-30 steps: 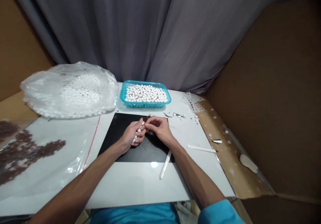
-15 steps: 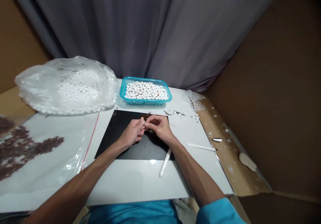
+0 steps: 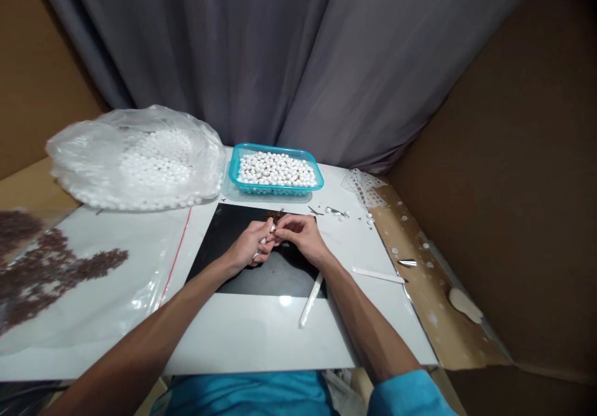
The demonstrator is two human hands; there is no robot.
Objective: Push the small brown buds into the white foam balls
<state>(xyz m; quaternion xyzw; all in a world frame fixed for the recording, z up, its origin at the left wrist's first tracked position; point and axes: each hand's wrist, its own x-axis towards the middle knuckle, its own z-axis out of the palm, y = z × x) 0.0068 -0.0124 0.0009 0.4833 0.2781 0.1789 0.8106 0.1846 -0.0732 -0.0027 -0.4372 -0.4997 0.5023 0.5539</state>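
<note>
My left hand point(image 3: 252, 244) is closed over the black mat point(image 3: 261, 279), with a few small white balls point(image 3: 272, 229) showing between its fingers and thumb. Against the ball at its fingertips, my right hand point(image 3: 302, 237) pinches thumb and forefinger together; what lies in that pinch is too small to make out. Just behind the fingertips a little heap of brown bits point(image 3: 274, 216) lies on the mat, partly hidden by the hands.
A blue basket point(image 3: 236, 176) full of white balls stands behind the mat, beside a clear bag point(image 3: 93, 148) of them. Brown pieces fill a zip bag point(image 3: 140, 285) at left. White sticks point(image 3: 310, 304), scraps and a metal nozzle point(image 3: 407, 262) lie to the right.
The whole view has shifted slightly, so things sit a little farther right. In my left hand the white balls show more plainly now; both hands stay together over the mat.
</note>
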